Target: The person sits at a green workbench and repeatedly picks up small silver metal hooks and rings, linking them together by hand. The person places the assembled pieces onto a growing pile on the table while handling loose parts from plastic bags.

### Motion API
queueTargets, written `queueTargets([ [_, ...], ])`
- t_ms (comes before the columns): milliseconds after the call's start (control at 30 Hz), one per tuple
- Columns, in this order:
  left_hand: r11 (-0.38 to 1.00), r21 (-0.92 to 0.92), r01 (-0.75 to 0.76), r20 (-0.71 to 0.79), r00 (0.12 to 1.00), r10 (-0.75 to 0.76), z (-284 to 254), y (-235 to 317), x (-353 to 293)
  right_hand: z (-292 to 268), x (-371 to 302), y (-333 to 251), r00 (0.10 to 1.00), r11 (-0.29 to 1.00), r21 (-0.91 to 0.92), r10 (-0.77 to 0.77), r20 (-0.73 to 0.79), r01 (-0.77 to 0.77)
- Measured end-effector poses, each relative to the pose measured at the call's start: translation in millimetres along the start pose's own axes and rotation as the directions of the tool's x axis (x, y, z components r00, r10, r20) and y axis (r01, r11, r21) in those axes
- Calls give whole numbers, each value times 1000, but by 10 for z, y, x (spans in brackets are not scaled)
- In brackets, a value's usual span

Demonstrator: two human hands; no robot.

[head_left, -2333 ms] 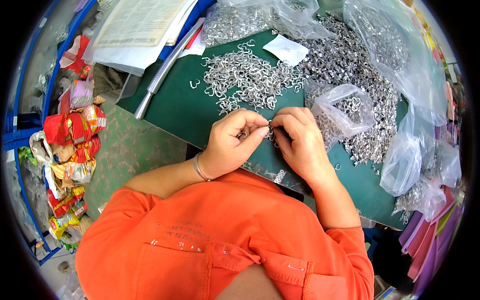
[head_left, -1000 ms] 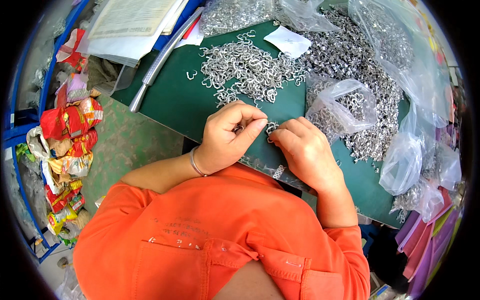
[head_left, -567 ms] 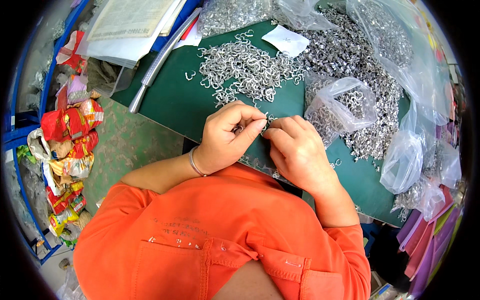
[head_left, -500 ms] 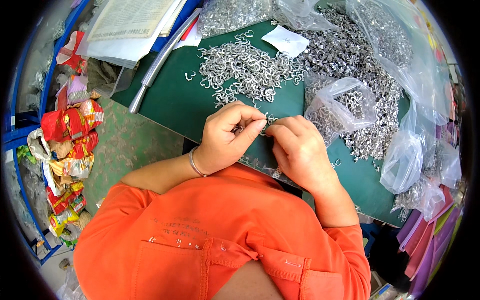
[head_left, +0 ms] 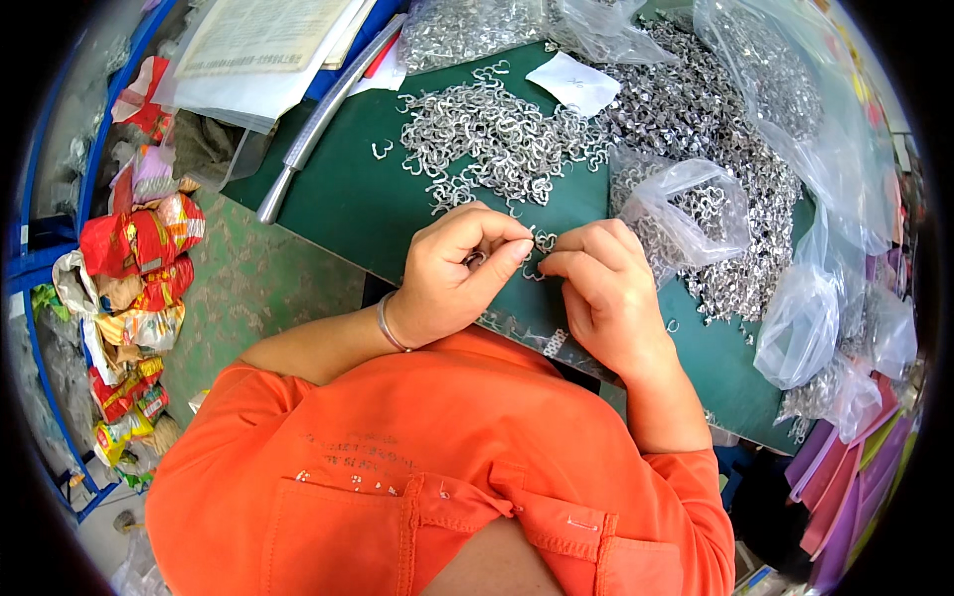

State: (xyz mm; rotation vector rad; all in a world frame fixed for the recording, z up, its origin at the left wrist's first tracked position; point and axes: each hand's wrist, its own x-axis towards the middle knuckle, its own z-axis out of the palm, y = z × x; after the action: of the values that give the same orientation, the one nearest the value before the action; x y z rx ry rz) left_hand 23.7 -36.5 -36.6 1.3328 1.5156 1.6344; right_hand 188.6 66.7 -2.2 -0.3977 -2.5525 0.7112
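My left hand [head_left: 445,270] is closed in a pinch over the near edge of the green table, thumb against forefinger. Small metal pieces show inside its curled fingers, and the tip of one seems to stick out at the pinch. Just to the right, my right hand [head_left: 608,296] has its thumb and fingertips together at a small curved metal hook [head_left: 534,271]. A few more hooks [head_left: 544,240] lie between the two hands. Beyond them spreads a loose pile of silvery curved hooks [head_left: 487,134].
Right of the pile is a large heap of small shiny metal pieces [head_left: 740,253]. An open clear plastic bag [head_left: 686,214] of hooks sits beside it. A long metal-handled tool [head_left: 323,114] lies by papers [head_left: 253,55] at the left. A white paper slip [head_left: 573,83] lies behind the pile.
My right hand has drawn slightly to the right, away from my left fingertips. A hook now shows at its fingertips. My left hand keeps its pinch almost in place.
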Motion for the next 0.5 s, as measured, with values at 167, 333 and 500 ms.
queueTargets([
  [167,1000,3,-4,-7,1000,4,5,25,6,26,28,-57,998,999,-3,34,46,-34],
  [333,1000,14,-17,12,1000,17,-6,14,12,61,-18,-11,994,996,-81,-24,111,33],
  [500,998,53,-29,41,999,27,3,23,12,80,-5,-19,999,998,-39,41,14,-41],
])
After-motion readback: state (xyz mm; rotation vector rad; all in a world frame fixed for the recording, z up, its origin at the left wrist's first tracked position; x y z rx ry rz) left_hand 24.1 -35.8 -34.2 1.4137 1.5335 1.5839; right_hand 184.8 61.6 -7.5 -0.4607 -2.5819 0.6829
